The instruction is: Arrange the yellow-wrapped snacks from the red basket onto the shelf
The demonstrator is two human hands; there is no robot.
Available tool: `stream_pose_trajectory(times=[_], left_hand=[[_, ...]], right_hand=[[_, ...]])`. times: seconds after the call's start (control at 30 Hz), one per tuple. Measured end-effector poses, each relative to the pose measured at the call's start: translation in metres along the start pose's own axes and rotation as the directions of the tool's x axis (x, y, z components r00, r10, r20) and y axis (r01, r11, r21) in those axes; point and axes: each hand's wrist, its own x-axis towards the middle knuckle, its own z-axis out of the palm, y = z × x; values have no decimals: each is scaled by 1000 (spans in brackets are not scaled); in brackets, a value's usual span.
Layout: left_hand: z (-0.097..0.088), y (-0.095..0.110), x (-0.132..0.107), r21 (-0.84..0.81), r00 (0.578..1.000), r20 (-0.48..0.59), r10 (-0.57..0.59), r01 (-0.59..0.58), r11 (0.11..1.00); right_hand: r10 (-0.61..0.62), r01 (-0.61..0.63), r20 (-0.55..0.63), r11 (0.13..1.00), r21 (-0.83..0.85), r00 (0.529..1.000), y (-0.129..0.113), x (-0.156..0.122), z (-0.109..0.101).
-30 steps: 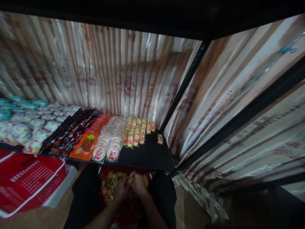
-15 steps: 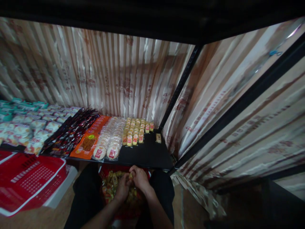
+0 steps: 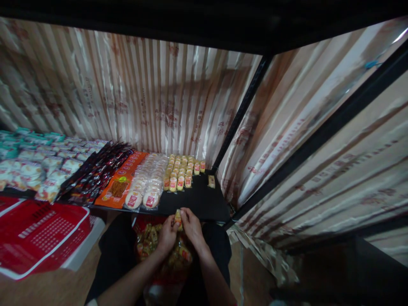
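Note:
Between my two hands, just in front of the shelf edge, is a small yellow wrapped snack (image 3: 178,216) with a reddish label. My left hand (image 3: 167,233) pinches it from the left. The fingertips of my right hand (image 3: 191,226) grip its right side. Below them, between my knees, a red basket (image 3: 135,222) holds many similar yellow wrapped snacks (image 3: 151,236), partly covered by my hands and forearms. On the black shelf (image 3: 197,199) beyond, rows of the same yellow snacks (image 3: 180,174) stand stacked, and a single pale one (image 3: 211,181) lies apart at the right.
Left of the rows lie round wrapped crackers (image 3: 142,187), an orange packet (image 3: 117,185), dark packets (image 3: 94,176) and white packets (image 3: 51,168). A red basket (image 3: 47,238) stands at lower left. Black posts (image 3: 244,110) and a striped curtain (image 3: 178,97) close off the back and right.
My hands have risen from over the basket toward the shelf edge. The yellow snack, mostly covered by fingers before, now shows upright between them.

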Motion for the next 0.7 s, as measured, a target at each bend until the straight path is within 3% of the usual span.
stream_pose_trajectory(times=[0.53, 0.7], left_hand=[[6, 28, 18, 42, 1000, -30, -3, 4, 999], [11, 35, 28, -32, 999, -34, -2, 1, 999]], right_hand=[[14, 6, -102, 980, 198, 995, 21, 6, 2], [11, -1, -160, 998, 61, 987, 23, 10, 0]])
